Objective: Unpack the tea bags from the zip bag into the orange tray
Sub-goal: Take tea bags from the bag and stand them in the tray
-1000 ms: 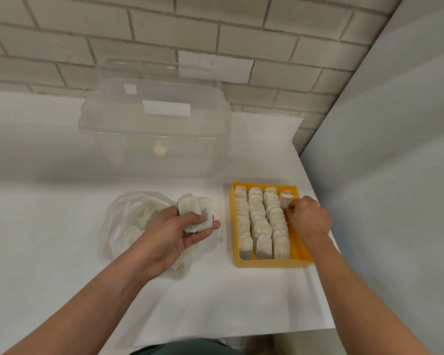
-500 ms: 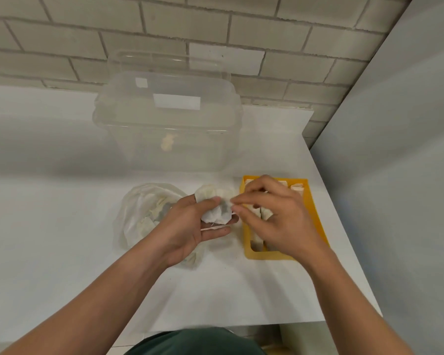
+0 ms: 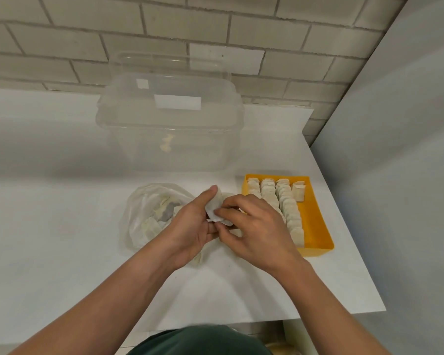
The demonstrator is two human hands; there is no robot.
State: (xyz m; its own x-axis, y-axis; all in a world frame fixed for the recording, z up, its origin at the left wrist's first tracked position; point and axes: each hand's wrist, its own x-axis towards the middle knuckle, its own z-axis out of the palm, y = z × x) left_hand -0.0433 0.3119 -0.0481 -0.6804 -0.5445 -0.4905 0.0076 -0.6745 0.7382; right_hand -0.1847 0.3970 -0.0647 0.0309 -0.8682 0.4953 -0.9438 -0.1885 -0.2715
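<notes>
I see both hands meeting at the centre of the frame, just left of the orange tray [image 3: 315, 219]; my left hand [image 3: 190, 226] grips a small clump of tea bags [image 3: 214, 210], thumb up along its side, and my right hand [image 3: 256, 231] pinches at that clump with its fingertips, as I judge to peel one bag free; the zip bag [image 3: 146, 213] lies slumped on the desk [image 3: 62, 252] left of the hands, more bags showing through its film; the tray sits right of the hands with its long axis running from the upper to the lower part of the frame, slightly slanted; rows of tea bags [image 3: 290, 213] stand on edge in it, and the rightmost lane holds bags only at its upper end, the orange floor bare below; the right hand is the nearer one, so the carry goes rightward over the filled rows; the desk's right edge runs just beyond the tray, with a grey panel [image 3: 395, 175] close behind it; a clear tub [image 3: 169, 124] stands above, well apart.
</notes>
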